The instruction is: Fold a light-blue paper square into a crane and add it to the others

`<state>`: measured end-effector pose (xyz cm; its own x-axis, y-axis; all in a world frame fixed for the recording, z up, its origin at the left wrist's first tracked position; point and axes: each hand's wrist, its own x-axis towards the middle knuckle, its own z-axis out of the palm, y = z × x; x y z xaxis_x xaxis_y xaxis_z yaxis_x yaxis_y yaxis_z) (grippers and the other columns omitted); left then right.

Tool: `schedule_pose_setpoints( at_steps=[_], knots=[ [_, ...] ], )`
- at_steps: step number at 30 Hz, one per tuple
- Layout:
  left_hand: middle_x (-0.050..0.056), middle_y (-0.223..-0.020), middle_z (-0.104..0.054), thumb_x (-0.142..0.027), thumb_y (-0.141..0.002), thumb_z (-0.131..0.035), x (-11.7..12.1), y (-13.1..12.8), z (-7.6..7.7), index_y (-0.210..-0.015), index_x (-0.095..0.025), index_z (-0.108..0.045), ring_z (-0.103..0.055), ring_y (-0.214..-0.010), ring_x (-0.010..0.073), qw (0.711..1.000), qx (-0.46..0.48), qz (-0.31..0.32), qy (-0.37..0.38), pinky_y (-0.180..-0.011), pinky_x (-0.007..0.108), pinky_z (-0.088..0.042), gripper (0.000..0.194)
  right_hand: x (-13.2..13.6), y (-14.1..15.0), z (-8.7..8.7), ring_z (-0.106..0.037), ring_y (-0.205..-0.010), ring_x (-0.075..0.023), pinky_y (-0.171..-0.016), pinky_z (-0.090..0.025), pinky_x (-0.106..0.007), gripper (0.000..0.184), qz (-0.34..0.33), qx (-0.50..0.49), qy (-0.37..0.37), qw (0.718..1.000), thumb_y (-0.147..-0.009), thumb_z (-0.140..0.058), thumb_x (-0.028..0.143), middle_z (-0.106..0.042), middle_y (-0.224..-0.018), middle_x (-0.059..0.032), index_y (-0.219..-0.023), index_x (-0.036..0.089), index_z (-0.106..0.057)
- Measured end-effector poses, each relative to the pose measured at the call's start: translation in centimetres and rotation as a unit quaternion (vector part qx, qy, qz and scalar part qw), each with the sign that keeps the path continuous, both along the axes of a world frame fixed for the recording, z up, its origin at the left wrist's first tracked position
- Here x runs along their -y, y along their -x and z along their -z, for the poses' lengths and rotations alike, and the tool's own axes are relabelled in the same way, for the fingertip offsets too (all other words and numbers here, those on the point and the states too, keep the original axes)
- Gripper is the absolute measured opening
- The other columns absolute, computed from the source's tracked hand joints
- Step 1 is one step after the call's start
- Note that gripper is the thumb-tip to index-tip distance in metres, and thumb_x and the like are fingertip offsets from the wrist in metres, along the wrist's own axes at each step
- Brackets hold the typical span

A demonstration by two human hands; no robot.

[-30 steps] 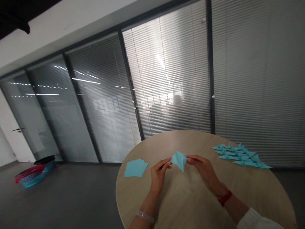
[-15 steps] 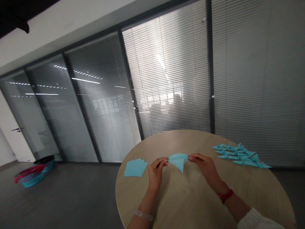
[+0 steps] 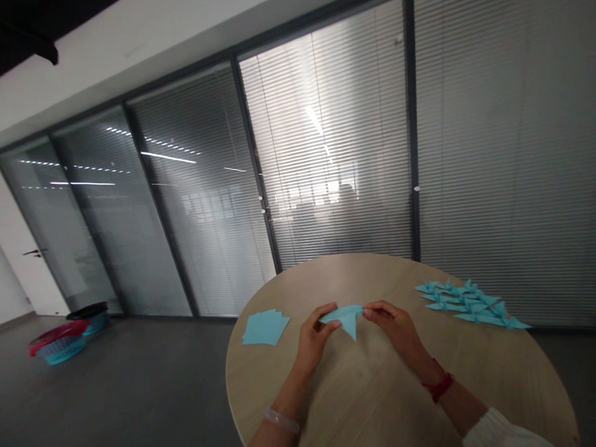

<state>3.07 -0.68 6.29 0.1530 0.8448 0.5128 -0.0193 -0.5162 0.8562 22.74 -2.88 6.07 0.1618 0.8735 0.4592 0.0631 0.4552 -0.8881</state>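
A partly folded sheet of light-blue origami paper (image 3: 346,316) is held up above the wooden table, with one triangular point hanging down. My left hand (image 3: 316,332) pinches its left end between thumb and fingers. At the opposite end, the fingertips of my right hand (image 3: 392,321) are closed on the paper's upper right corner. Left of my hands lies a loose stack of flat blue paper sheets (image 3: 265,328). Several folded blue paper cranes (image 3: 471,301) sit in rows on the table to the right.
The round wooden table (image 3: 370,408) stands before a glass partition with blinds (image 3: 331,120). On the floor at left are a red and blue basket (image 3: 59,342) and a dark-rimmed basin (image 3: 94,317). A white door (image 3: 26,253) is at far left.
The paper was pulled out taut between both hands, then its top folded down flatter. My left hand has moved inward and grips more of it; my right hand has shifted slightly left.
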Motion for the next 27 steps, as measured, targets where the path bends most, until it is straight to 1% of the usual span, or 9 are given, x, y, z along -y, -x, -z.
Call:
schedule_pose_setpoints(
  at_steps=[2, 3, 7, 11, 15, 19, 22, 25, 27],
  knots=[
    [0.009, -0.1, -0.07, -0.028, -0.069, -0.072, 0.0, 0.1, 0.0, -0.089, -0.02, -0.073, -0.062, -0.097, 0.025, 1.0, -0.002, -0.013, 0.001, -0.084, 0.035, -0.048, 0.022, -0.1, 0.0, 0.2, -0.065, -0.076, -0.0213, -0.071, -0.052, -0.03, 0.035, -0.012, 0.008, 0.0, 1.0, -0.067, -0.069, 0.051, -0.072, -0.078, -0.0051, -0.08, 0.019, -0.069],
    [0.009, -0.099, -0.07, -0.028, -0.068, -0.072, 0.0, 0.1, 0.0, -0.086, -0.02, -0.074, -0.062, -0.096, 0.0251, 1.0, 0.002, -0.014, 0.003, -0.086, 0.036, -0.048, 0.019, -0.1, -0.1, 0.3, -0.065, -0.075, -0.0208, -0.069, -0.051, -0.03, 0.035, -0.02, 0.015, 0.0, 1.0, -0.067, -0.069, 0.051, -0.071, -0.078, -0.0047, -0.082, 0.019, -0.069],
    [0.01, -0.101, -0.07, -0.027, -0.064, -0.075, -0.1, 0.2, 0.0, -0.084, -0.02, -0.075, -0.062, -0.099, 0.0261, 1.0, 0.015, -0.004, 0.012, -0.088, 0.037, -0.048, 0.02, -0.2, -0.2, 0.6, -0.064, -0.069, -0.0195, -0.063, -0.05, -0.028, 0.038, -0.031, 0.026, 0.009, 0.999, -0.065, -0.07, 0.052, -0.07, -0.074, -0.003, -0.083, 0.019, -0.068],
    [0.009, -0.107, -0.069, -0.026, -0.064, -0.075, -0.3, 0.1, 0.0, -0.087, -0.022, -0.075, -0.06, -0.103, 0.0267, 1.0, 0.015, 0.009, 0.018, -0.089, 0.037, -0.048, 0.023, -0.2, -0.2, 0.5, -0.065, -0.072, -0.02, -0.065, -0.05, -0.028, 0.035, -0.007, 0.015, 0.006, 1.0, -0.065, -0.07, 0.052, -0.071, -0.075, -0.0031, -0.077, 0.019, -0.067],
    [0.009, -0.1, -0.072, -0.027, -0.065, -0.075, -0.5, 0.1, 0.2, -0.083, -0.022, -0.076, -0.063, -0.096, 0.0258, 0.999, 0.021, -0.001, 0.033, -0.089, 0.038, -0.047, 0.019, -0.3, -0.2, 0.5, -0.064, -0.071, -0.0196, -0.065, -0.05, -0.028, 0.033, 0.006, 0.015, 0.0, 1.0, -0.065, -0.07, 0.051, -0.071, -0.076, -0.0033, -0.073, 0.019, -0.067],
    [0.009, -0.09, -0.073, -0.03, -0.065, -0.075, -0.6, 0.2, 0.5, -0.079, -0.019, -0.076, -0.065, -0.085, 0.0244, 0.998, 0.031, -0.006, 0.057, -0.082, 0.036, -0.049, 0.018, -0.7, -0.2, 1.1, -0.063, -0.066, -0.018, -0.062, -0.049, -0.027, 0.032, -0.002, 0.026, -0.004, 1.0, -0.066, -0.071, 0.049, -0.069, -0.071, -0.0017, -0.075, 0.019, -0.065],
    [0.008, -0.082, -0.073, -0.031, -0.065, -0.075, -0.6, 0.1, 0.6, -0.078, -0.018, -0.075, -0.065, -0.074, 0.021, 0.997, 0.034, -0.002, 0.064, -0.072, 0.032, -0.051, 0.019, -1.2, -0.3, 1.7, -0.063, -0.065, -0.0177, -0.061, -0.05, -0.027, 0.033, -0.011, 0.031, -0.004, 0.999, -0.066, -0.071, 0.049, -0.068, -0.071, -0.0012, -0.079, 0.02, -0.064],
    [0.006, -0.076, -0.072, -0.03, -0.065, -0.076, -0.5, 0.0, 0.5, -0.077, -0.016, -0.074, -0.063, -0.064, 0.0167, 0.997, 0.028, -0.006, 0.065, -0.064, 0.028, -0.051, 0.019, -1.4, -0.2, 2.0, -0.065, -0.074, -0.0192, -0.066, -0.051, -0.028, 0.032, -0.009, 0.021, -0.019, 1.0, -0.068, -0.07, 0.048, -0.068, -0.079, -0.003, -0.082, 0.02, -0.063],
    [0.005, -0.077, -0.071, -0.03, -0.064, -0.076, -0.5, -0.1, 0.5, -0.078, -0.015, -0.072, -0.062, -0.061, 0.0144, 0.998, 0.032, -0.004, 0.062, -0.061, 0.026, -0.05, 0.02, -1.3, -0.1, 2.1, -0.065, -0.08, -0.0201, -0.071, -0.052, -0.028, 0.032, -0.005, 0.022, -0.029, 0.999, -0.07, -0.07, 0.046, -0.068, -0.084, -0.0041, -0.088, 0.02, -0.062]
  ],
)
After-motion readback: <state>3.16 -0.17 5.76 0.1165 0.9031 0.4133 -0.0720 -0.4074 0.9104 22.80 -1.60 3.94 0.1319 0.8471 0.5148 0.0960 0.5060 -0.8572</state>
